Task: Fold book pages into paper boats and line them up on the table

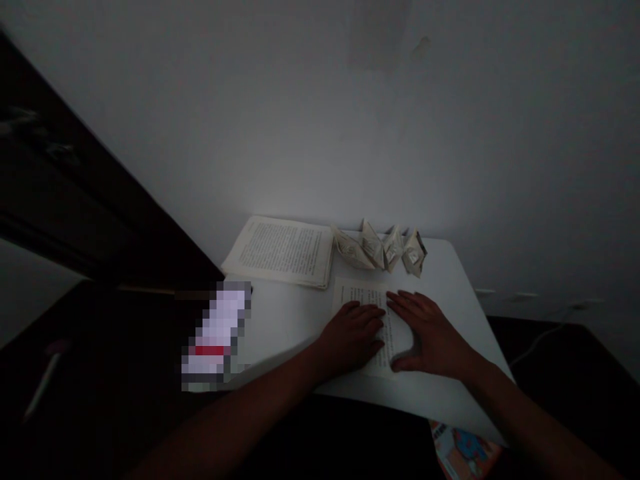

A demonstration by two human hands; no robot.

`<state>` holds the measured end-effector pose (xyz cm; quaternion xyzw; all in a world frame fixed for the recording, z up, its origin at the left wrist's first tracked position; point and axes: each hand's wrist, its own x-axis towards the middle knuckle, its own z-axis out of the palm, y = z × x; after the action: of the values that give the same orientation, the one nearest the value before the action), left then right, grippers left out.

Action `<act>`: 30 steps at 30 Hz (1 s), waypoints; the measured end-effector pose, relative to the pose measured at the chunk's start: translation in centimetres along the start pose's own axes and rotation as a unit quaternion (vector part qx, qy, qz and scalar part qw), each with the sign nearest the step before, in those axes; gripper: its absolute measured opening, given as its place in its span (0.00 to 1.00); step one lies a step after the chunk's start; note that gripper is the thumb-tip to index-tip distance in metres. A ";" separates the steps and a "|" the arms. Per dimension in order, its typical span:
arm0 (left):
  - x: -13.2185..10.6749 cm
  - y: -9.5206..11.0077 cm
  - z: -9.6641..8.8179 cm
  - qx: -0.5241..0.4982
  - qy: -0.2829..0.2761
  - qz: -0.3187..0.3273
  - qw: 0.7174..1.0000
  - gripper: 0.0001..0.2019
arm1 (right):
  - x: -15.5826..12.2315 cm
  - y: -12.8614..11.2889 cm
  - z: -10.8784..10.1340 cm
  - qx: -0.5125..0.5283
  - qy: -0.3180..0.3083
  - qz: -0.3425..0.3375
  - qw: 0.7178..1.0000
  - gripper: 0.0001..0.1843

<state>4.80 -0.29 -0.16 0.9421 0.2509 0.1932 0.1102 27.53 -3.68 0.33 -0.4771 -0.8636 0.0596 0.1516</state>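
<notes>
A printed sheet of paper [367,293] lies on the white table in front of me. My left hand [354,337] rests palm down across its left half, fingers spread, hiding part of the text. Along the right edge of the sheet is my right hand [425,333], with fingers stretched out and the thumb apart near the lower right corner. Behind the sheet stand several folded paper boats [393,250] in a row, made of printed paper. To their left lies a stack of printed pages [285,250].
The white table [285,320] stands against a pale wall [300,120]. At its left edge is a blurred-out phone-like object [217,333]. A dark door [65,180] is on the left. A colourful printed item [467,450] shows below the front edge, and a cable [543,340] runs at right.
</notes>
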 end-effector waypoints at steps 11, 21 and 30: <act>-0.4 0.1 -1.0 -0.030 -0.004 0.034 0.999 0.34 | -0.2 0.1 0.6 0.002 -0.014 0.016 1.000 0.66; 0.0 0.4 -1.3 -0.025 -0.025 0.139 0.990 0.13 | -0.7 0.5 0.3 0.140 0.115 0.079 0.980 0.20; 0.3 0.7 -1.5 -0.100 0.002 0.147 0.984 0.09 | -0.6 0.4 0.5 0.182 0.158 0.098 0.966 0.14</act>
<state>4.68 -0.60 1.49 0.9524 0.0895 0.2337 0.1742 28.01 -3.89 -0.33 -0.5270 -0.7524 0.1544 0.3638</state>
